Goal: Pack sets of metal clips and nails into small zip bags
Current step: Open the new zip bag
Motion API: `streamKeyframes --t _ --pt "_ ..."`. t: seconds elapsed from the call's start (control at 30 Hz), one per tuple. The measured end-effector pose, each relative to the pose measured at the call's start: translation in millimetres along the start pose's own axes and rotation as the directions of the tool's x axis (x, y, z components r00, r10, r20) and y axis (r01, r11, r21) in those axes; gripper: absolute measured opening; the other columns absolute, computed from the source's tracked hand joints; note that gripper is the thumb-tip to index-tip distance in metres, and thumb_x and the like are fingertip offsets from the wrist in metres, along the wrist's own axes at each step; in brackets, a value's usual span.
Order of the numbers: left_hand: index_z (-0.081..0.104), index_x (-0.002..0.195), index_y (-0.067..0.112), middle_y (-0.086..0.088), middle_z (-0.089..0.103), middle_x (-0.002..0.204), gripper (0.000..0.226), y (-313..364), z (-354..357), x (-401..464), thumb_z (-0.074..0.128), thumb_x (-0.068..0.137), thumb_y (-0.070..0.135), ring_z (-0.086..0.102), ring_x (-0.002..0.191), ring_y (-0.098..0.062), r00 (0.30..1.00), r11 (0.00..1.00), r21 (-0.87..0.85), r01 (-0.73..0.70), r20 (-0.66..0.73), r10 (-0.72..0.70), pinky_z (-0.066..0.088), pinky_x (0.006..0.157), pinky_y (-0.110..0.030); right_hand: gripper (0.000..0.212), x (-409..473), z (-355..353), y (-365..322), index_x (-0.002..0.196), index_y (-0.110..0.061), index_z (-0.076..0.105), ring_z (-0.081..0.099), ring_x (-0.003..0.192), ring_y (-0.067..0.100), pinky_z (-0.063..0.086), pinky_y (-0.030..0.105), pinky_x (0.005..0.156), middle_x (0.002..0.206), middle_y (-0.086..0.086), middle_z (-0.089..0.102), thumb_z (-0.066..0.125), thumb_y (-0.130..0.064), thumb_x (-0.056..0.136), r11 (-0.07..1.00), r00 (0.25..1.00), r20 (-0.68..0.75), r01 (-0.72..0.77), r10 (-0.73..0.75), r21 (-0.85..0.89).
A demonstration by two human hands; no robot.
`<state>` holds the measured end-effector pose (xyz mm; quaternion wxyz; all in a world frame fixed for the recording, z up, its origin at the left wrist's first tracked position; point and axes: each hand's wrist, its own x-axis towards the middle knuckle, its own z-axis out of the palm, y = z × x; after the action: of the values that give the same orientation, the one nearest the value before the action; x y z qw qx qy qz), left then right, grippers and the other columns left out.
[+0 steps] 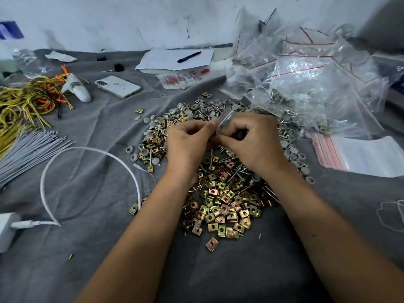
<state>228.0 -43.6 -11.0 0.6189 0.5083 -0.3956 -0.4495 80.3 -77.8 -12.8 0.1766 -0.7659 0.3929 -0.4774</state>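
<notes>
Around clip pile (220, 206): phone (118, 86), cable (87, 158), packed bags (310, 84) right.

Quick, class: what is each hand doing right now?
Left hand: fingers curled, pinching the small zip bag.
Right hand: fingers curled, gripping the same bag.

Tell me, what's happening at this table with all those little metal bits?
A person is packing hardware into bags. Both hands, left hand and right hand, pinch a small clear zip bag above a heap of brass-coloured metal clips and nails. A stack of empty zip bags lies on the right.
</notes>
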Motion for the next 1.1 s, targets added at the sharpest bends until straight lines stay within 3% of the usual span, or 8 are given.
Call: streamKeyframes --t 0.1,0.27,0.4,0.63,0.77,0.87,1.1 --pt "0.078 0.083 0.002 -0.019 0.073 0.077 0.012 0 0 0 0.073 0.094 0.005 0.069 0.063 -0.024 0.999 0.999 0.031 -0.028 0.028 0.027 0.064 0.063 -0.038 0.024 -1 0 2 0.063 -0.009 0.069 0.059 0.060 0.000 0.039 0.008 0.058 0.069 -0.015 0.063 0.091 -0.009 0.072 0.999 1.000 -0.003 -0.002 0.002 0.039" --pt "0.076 0.082 -0.005 -0.020 0.071 0.076 0.015 -3 3 2 0.068 0.094 -0.001 0.067 0.062 -0.024 0.998 0.998 0.053 -0.041 -0.038 0.043 0.061 0.061 -0.035 0.033 -2 2 1 0.060 -0.018 0.062 0.051 0.057 0.001 0.035 0.010 0.056 0.065 -0.014 0.057 0.094 -0.021 0.068 1.000 1.000 -0.003 -0.006 0.006 0.011" --pt "0.076 0.084 -0.006 -0.022 0.074 0.078 0.016 -5 3 2 0.066 0.095 0.000 0.073 0.066 -0.028 0.993 0.994 0.059 -0.090 -0.069 0.094 0.063 0.063 -0.040 0.019 0 1 1 0.070 -0.018 0.071 0.056 0.062 0.005 0.043 0.019 0.059 0.069 -0.011 0.063 0.086 -0.023 0.082 0.997 0.997 0.071 -0.048 0.044 0.056" --pt "0.076 0.081 -0.001 -0.022 0.075 0.083 0.018 -7 1 4 0.070 0.097 0.006 0.076 0.070 -0.031 0.991 0.994 0.025 -0.102 -0.080 0.104 0.063 0.063 -0.037 0.013 3 -5 2 0.087 -0.011 0.078 0.062 0.071 0.002 0.044 0.017 0.066 0.078 -0.007 0.070 0.070 -0.017 0.096 0.990 0.965 0.241 -0.126 0.107 0.067" --pt "0.077 0.085 -0.001 -0.026 0.073 0.091 0.020 -6 1 3 0.067 0.099 0.010 0.075 0.075 -0.037 0.993 0.995 0.037 -0.093 -0.065 0.095 0.063 0.061 -0.040 0.017 2 -7 3 0.089 -0.021 0.075 0.062 0.069 -0.008 0.042 0.008 0.068 0.073 -0.019 0.070 0.067 -0.009 0.097 0.972 0.940 0.311 -0.192 0.143 0.135" --pt "0.076 0.092 -0.004 -0.027 0.073 0.093 0.021 -5 1 2 0.065 0.101 0.011 0.073 0.076 -0.045 0.995 0.992 0.078 -0.097 -0.028 0.099 0.064 0.065 -0.051 0.019 2 -10 3 0.090 -0.018 0.077 0.063 0.068 -0.006 0.045 0.011 0.068 0.073 -0.018 0.071 0.065 -0.006 0.097 0.944 0.926 0.341 -0.247 0.164 0.217" --pt "0.075 0.098 -0.005 -0.026 0.075 0.092 0.008 -3 2 1 0.068 0.095 -0.003 0.072 0.078 -0.035 0.999 0.997 0.066 -0.043 0.001 0.043 0.064 0.079 -0.048 0.008 0 -11 3 0.095 -0.009 0.081 0.064 0.064 -0.006 0.046 0.010 0.062 0.072 -0.014 0.073 0.073 -0.007 0.093 0.964 0.956 0.254 -0.194 0.144 0.182"
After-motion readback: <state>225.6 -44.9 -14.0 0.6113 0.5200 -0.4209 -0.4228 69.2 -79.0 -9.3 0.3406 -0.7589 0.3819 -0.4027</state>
